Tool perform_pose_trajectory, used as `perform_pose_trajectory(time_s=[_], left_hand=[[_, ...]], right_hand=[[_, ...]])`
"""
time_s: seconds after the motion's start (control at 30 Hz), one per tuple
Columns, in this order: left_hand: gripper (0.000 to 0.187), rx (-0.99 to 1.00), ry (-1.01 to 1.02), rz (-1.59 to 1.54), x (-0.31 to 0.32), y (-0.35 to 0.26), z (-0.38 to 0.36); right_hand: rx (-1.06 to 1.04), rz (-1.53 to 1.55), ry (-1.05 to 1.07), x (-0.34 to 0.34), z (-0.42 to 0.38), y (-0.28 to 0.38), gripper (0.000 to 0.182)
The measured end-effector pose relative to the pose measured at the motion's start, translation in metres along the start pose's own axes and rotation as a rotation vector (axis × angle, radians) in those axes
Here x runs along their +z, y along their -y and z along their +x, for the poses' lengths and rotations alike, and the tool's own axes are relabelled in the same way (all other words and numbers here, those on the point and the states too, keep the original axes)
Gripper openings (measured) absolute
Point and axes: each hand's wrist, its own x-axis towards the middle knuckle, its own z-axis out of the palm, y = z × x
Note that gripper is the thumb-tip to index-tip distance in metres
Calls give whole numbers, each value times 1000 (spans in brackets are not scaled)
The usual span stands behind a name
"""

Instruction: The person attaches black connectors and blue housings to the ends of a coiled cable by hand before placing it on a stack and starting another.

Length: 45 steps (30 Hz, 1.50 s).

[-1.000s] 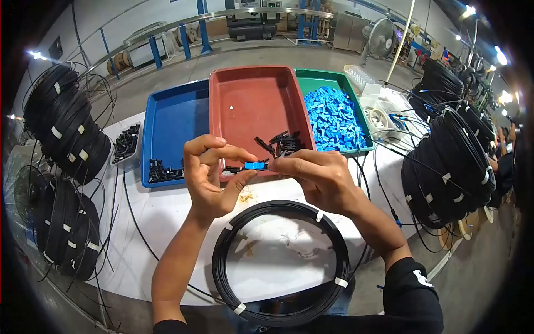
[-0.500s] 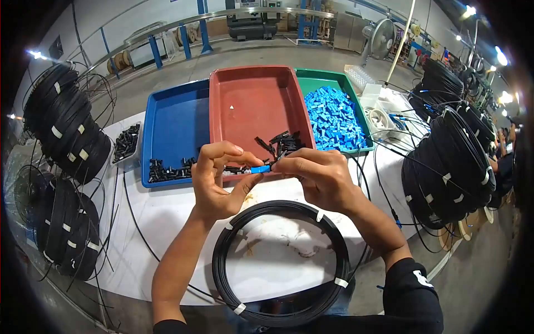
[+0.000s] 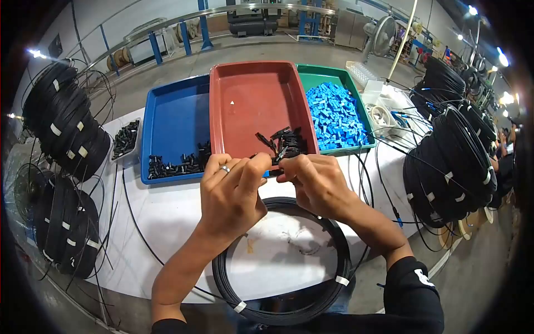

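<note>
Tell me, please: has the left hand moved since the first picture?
Yes. Against the red tray, the left hand has shifted rightward, and its back now faces the camera.

A smooth silver-coloured ring (image 3: pixel 225 168) circles one finger of the left hand (image 3: pixel 231 195). Below the ring, past the bare forearm, just the end of a black left sleeve (image 3: pixel 169 326) shows. Well to the ring's right and lower down, the black right sleeve (image 3: pixel 409 303) ends near the elbow; it bears a curved white marking (image 3: pixel 423 277), too slanted to read. Black cloth (image 3: pixel 356 324) also shows below and right of the ring.
</note>
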Motion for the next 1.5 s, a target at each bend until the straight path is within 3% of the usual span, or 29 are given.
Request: perform_pose_trajectory(time_s=[0.1, 0.13, 0.27, 0.33, 0.4, 0.5, 0.77, 0.83, 0.9, 0.97, 1.0, 1.07, 1.1, 1.17, 1.2, 1.27, 1.33, 1.43, 1.5], left_hand=[[27, 83, -129, -113, 19, 15, -10], [30, 193, -149, -200, 24, 22, -11], [38, 83, -142, -302, 32, 15, -17], [33, 72, -89, -194, 33, 15, -22], [28, 122, -131, -277, 39, 22, -27], [26, 118, -139, -215, 39, 19, -26], [19, 12, -65, -159, 46, 12, -35], [20, 6, -77, -158, 45, 12, -31], [20, 11, -62, -165, 43, 18, -18], [30, -48, 157, -222, 31, 26, -11], [37, -57, 154, -228, 24, 30, -12], [57, -122, 245, -101, -13, 26, -18], [60, -217, 318, -206, -35, 34, -24], [53, -353, 508, -47, -88, 34, -52], [51, -483, 671, -28, -113, 29, -70], [64, -442, 717, -105, -130, 19, -122], [61, -597, 843, -74, -146, -10, -148], [55, -612, 727, -11, -158, -41, -183], [54, -627, 641, -33, -163, -55, -204]], right_hand=[[5, 2, -84, 12, -1, 6, 26], [26, 5, -88, 14, -3, 7, 24], [38, -27, -82, 17, -5, 13, 16], [-2, -48, -96, 19, -6, 11, 15], [-38, -13, -126, 23, -1, 14, 17], [-30, -23, -20, 22, 0, 11, 23], [-80, -38, 11, 29, -5, 9, 17], [-59, -66, -3, 28, -7, 10, 16], [55, -95, 135, 18, -2, 8, 18], [160, -31, 146, 23, 4, -1, 23], [270, 129, 218, 25, 3, -10, 27], [211, 106, 323, 28, 2, -25, 26], [188, 41, 395, 30, -3, -31, 27], [461, 460, 525, 44, -19, -42, 25], [360, 505, 555, 54, -30, -50, 24], [357, 528, 543, 71, -49, -60, 20], [420, 602, 512, 73, -51, -62, 16], [515, 692, 551, 68, -54, -65, 27], [362, 725, 609, 62, -55, -65, 39]])
